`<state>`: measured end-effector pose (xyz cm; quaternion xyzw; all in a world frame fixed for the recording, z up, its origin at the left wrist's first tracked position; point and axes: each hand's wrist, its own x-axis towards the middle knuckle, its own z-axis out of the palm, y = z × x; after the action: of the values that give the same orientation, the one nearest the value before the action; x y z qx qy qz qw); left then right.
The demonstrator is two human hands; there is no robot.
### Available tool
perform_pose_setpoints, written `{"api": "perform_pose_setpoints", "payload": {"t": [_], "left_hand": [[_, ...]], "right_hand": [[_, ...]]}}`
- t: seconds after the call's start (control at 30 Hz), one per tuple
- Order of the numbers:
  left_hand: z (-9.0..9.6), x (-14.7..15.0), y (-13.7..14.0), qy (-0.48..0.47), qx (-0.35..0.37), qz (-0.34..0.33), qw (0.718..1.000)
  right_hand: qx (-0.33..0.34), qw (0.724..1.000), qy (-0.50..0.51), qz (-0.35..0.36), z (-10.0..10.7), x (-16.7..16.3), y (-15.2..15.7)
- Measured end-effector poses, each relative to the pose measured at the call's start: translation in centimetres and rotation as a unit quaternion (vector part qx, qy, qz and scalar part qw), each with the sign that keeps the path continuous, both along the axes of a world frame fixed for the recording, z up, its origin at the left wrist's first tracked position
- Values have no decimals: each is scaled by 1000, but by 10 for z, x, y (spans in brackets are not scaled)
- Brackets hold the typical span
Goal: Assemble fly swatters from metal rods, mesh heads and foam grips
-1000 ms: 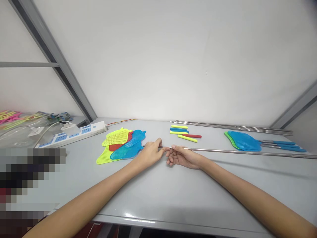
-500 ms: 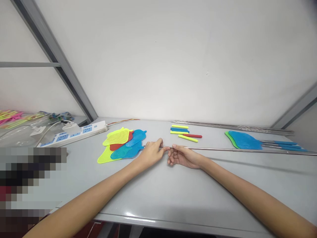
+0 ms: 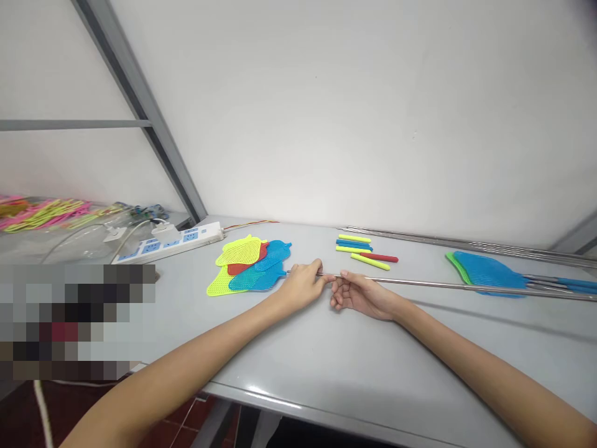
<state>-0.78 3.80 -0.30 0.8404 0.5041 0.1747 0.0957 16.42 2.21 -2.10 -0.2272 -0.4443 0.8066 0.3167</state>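
My left hand (image 3: 302, 286) and right hand (image 3: 362, 295) pinch closed on one rod (image 3: 420, 283), mid-frame; above lie three yellow handles (image 3: 370, 261), one red handle (image 3: 386, 257).

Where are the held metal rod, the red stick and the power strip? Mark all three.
Held metal rod (image 3: 431, 284): head view, on its bare shaft.
Red stick (image 3: 380, 257): head view, middle of its length.
Power strip (image 3: 171, 243): head view, on its socketed top face.

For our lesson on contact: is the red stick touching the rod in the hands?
Apart. The head view shows a strip of grey table between the red stick and the rod.
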Motion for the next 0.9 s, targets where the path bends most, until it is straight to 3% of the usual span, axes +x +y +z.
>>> {"api": "perform_pose_setpoints", "payload": {"t": [0.9], "left_hand": [[-5, 1, 4, -9, 1, 2, 1000]], "right_hand": [[-29, 999, 19, 2, 0, 0, 2]]}}
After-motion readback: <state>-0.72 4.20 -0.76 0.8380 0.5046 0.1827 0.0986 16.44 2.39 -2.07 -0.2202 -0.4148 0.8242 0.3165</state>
